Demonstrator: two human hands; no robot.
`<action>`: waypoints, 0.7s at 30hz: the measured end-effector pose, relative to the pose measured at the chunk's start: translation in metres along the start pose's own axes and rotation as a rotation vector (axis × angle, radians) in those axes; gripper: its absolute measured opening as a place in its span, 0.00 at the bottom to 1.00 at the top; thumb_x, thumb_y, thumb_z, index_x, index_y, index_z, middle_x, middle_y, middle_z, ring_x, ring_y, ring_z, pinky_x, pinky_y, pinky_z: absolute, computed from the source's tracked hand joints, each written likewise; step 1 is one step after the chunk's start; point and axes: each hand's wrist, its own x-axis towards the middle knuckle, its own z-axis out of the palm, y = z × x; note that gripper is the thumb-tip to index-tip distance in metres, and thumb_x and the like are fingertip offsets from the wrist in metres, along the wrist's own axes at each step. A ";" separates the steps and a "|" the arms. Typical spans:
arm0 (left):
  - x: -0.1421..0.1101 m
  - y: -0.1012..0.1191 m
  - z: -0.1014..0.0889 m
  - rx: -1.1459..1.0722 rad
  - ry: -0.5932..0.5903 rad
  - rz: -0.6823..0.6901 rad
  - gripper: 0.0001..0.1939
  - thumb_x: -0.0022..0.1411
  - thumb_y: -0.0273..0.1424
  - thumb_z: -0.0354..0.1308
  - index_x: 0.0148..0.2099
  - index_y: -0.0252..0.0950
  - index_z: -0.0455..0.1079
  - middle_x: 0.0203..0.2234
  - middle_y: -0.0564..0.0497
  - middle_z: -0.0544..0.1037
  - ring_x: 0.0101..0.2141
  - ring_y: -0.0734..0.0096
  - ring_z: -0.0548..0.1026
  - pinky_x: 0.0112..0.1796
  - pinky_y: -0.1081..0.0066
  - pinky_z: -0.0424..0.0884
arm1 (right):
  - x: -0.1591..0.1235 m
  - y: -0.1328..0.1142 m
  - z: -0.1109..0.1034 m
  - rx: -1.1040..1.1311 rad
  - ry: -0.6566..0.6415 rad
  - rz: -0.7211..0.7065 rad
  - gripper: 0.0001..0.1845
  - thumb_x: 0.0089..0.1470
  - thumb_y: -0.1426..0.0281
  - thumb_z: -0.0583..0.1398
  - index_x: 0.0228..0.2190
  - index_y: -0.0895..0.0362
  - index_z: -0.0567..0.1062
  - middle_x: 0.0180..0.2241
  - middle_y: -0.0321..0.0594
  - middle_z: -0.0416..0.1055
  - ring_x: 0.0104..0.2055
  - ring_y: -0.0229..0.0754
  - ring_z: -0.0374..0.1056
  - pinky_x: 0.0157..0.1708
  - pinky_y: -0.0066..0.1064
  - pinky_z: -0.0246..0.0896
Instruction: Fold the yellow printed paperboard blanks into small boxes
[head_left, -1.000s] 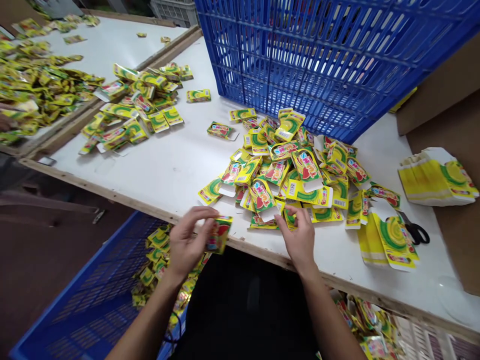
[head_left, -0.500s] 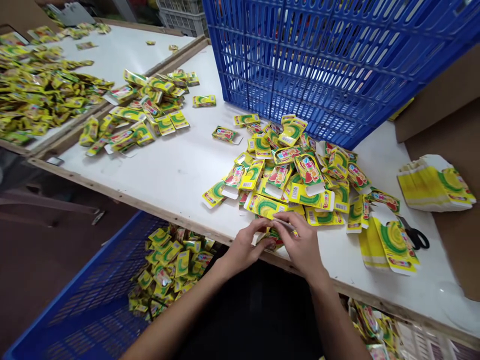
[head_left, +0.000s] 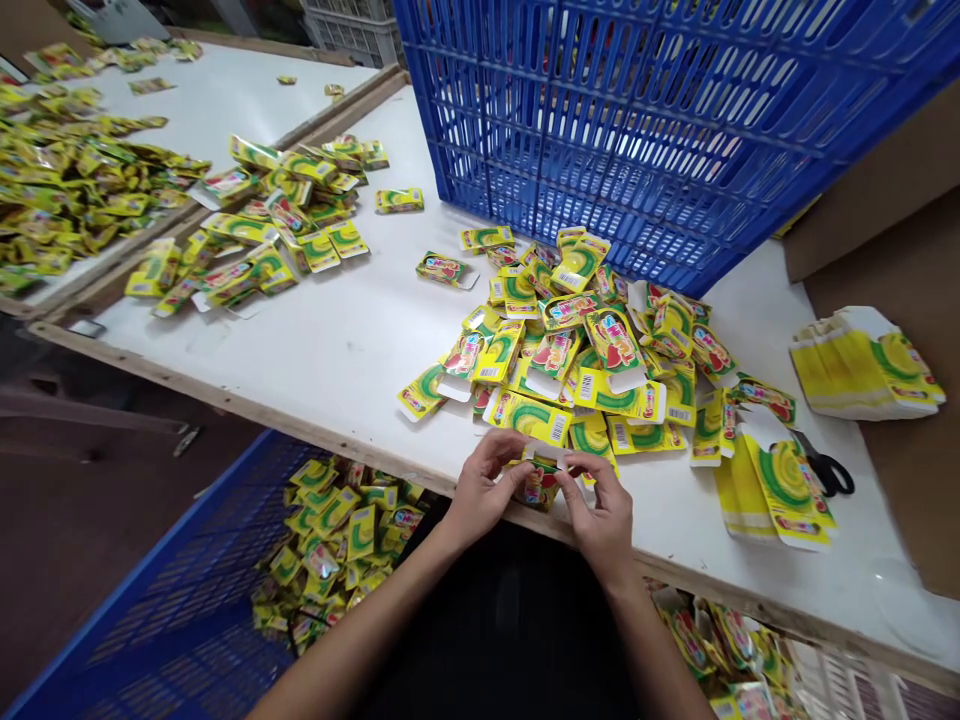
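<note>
A small yellow-green candy box point(head_left: 538, 487) stands at the table's front edge, its white top flap raised. My left hand point(head_left: 484, 488) pinches its left side between thumb and fingers. At the right side, my right hand point(head_left: 602, 515) has its thumb and fingertips closed on the box's upper edge by the flap. Fingers hide parts of both sides. Just beyond my hands lies a heap of similar small boxes point(head_left: 551, 355), some with white end flaps sticking out.
A large blue crate point(head_left: 555, 130) stands behind the heap. Scissors point(head_left: 829, 470) and flattened cartons point(head_left: 780, 480) lie right, near another carton stack point(head_left: 862, 365). More boxes point(head_left: 292, 210) are piled left. Below the edge, a blue basket point(head_left: 172, 590) holds many packets.
My hands have moved apart a little, and the box between them now shows its front and raised white flap. The view has shifted slightly.
</note>
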 end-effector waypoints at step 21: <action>0.005 0.012 0.000 0.107 -0.090 0.084 0.06 0.61 0.31 0.59 0.39 0.38 0.77 0.36 0.46 0.81 0.41 0.62 0.77 0.45 0.61 0.74 | -0.002 -0.012 -0.001 -0.024 0.006 -0.013 0.06 0.58 0.70 0.59 0.37 0.53 0.76 0.36 0.40 0.77 0.40 0.44 0.71 0.42 0.40 0.66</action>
